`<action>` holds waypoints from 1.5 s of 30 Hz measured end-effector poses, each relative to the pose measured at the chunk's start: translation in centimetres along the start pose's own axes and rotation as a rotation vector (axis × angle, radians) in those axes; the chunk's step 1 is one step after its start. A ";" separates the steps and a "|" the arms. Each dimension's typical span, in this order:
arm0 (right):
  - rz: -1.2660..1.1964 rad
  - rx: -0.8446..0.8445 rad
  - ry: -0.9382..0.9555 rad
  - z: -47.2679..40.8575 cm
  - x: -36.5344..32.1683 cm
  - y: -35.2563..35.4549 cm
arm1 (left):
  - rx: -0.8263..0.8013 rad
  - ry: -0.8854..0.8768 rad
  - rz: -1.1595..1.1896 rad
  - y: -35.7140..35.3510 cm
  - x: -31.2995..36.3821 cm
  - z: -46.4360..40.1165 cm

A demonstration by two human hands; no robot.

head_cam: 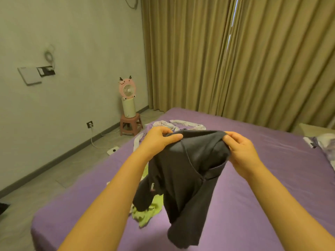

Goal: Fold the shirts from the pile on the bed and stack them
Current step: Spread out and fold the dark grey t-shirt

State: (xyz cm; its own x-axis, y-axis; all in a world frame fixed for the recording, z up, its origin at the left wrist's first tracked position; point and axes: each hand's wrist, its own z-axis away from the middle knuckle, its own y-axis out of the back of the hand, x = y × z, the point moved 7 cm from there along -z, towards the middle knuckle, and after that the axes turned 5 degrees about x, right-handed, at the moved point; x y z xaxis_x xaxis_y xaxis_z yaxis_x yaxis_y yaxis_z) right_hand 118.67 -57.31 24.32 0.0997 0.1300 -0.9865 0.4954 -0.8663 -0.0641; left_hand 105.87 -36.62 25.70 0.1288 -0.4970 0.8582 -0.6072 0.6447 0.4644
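Observation:
A dark grey shirt (pixel 183 178) hangs in the air above the purple bed (pixel 262 169), held up by both hands. My left hand (pixel 157 140) pinches its top edge on the left, and my right hand (pixel 243 151) pinches the top edge on the right. The shirt droops down crumpled below them, one sleeve dangling at the lower left. Under it on the bed lies a lime green garment (pixel 146 212), partly hidden by the shirt. Light-coloured clothes (pixel 181 124) lie spread on the bed behind my hands.
A pink fan on a cream cylinder (pixel 127 100) stands on a small pink stool (pixel 131 125) by the wall. Tan curtains (pixel 235 57) hang behind the bed. A cable and a white device (pixel 112 151) lie on the floor at the left. A patterned pillow (pixel 324 145) sits at the right.

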 end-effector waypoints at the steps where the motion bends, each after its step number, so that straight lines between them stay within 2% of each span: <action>1: -0.013 -0.009 -0.020 0.2 -0.7 1.6 | -0.028 -0.020 0.009 -0.8 1.1 0.2; 4: -0.073 -0.007 -0.081 0.9 -2.1 6.4 | -0.155 -0.065 0.014 -3.8 4.0 1.0; 6: -0.130 0.020 -0.123 1.5 -2.4 9.3 | -0.324 -0.059 -0.019 -6.7 5.2 1.9; 9: -0.255 0.083 -0.149 2.5 -2.6 13.0 | -0.526 -0.118 -0.260 -11.2 7.0 3.6; 10: -0.276 0.102 -0.140 2.8 -2.4 13.9 | -0.516 -0.146 -0.265 -12.4 8.1 3.9; 12: -0.240 0.107 -0.089 3.8 -1.6 15.3 | -0.431 -0.132 -0.134 -14.1 10.8 4.1; 14: -0.123 0.019 -0.056 5.5 0.2 15.8 | -0.343 -0.075 0.025 -15.6 13.1 4.1; 19: 0.411 -0.185 -0.255 10.6 9.3 16.6 | -0.149 0.125 0.289 -16.6 16.4 2.6; 21: 0.480 -0.174 -0.265 11.5 11.5 17.2 | -0.073 0.196 0.325 -15.9 16.4 1.6; 27: 0.256 0.093 -0.191 9.5 7.9 20.6 | 0.068 0.318 0.358 -13.6 13.0 0.0; 32: 0.078 0.140 -0.208 5.9 2.1 21.2 | 0.108 0.378 0.370 -12.9 8.4 -0.1; 37: -0.028 0.257 -0.321 2.6 -0.5 20.1 | -0.060 0.190 0.230 -16.2 8.6 2.5; 41: -0.229 0.316 -0.444 1.9 -0.4 17.5 | -0.432 -0.064 0.155 -21.8 11.6 6.9; 42: -0.275 0.318 -0.459 1.9 -0.4 16.9 | -0.454 -0.136 0.154 -23.0 12.4 7.5; 43: -0.326 0.320 -0.470 2.1 -0.4 16.4 | -0.406 -0.184 0.152 -23.7 12.8 7.6; 45: -0.413 0.293 -0.463 2.6 -0.4 15.7 | -0.219 -0.157 0.142 -23.8 12.9 6.9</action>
State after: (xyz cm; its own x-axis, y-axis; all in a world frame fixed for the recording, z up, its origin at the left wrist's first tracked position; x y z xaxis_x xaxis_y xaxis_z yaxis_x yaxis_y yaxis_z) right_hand 124.18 -72.18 23.33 -0.4591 0.3146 -0.8308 0.1530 -0.8932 -0.4228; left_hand 116.54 -62.38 24.22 -0.0787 -0.4659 0.8813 -0.4245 0.8156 0.3932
